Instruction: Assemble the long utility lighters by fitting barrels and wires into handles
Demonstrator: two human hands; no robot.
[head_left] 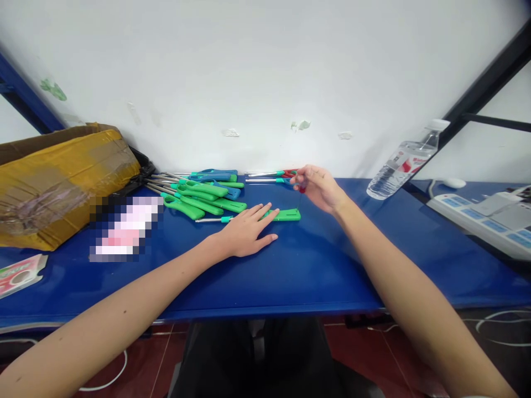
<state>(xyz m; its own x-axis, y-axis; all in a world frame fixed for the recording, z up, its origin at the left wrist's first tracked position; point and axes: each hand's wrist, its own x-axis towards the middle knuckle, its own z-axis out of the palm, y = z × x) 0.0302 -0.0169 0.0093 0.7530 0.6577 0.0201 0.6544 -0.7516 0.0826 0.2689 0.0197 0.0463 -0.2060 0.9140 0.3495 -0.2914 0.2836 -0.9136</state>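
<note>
A green long-necked lighter (286,215) lies flat on the blue table, its metal tube pointing left. Across its middle rests my left hand (249,229), palm down with fingers spread, covering part of the handle. My right hand (319,187) is closed around a small screwdriver (302,188) with a red handle. The thin shaft points down, and its tip meets the right end of the green handle. Left of my hands is a pile of green and blue lighters (203,190). Behind them, a red lighter (289,173) and a blue lighter (282,181) lie near the wall.
A taped cardboard box (74,182) stands at the left, beside a blurred pink-and-white item (126,229). A water bottle (409,160) leans at the right, close to a white power strip (481,221). The wall bounds the blue table (290,282) behind.
</note>
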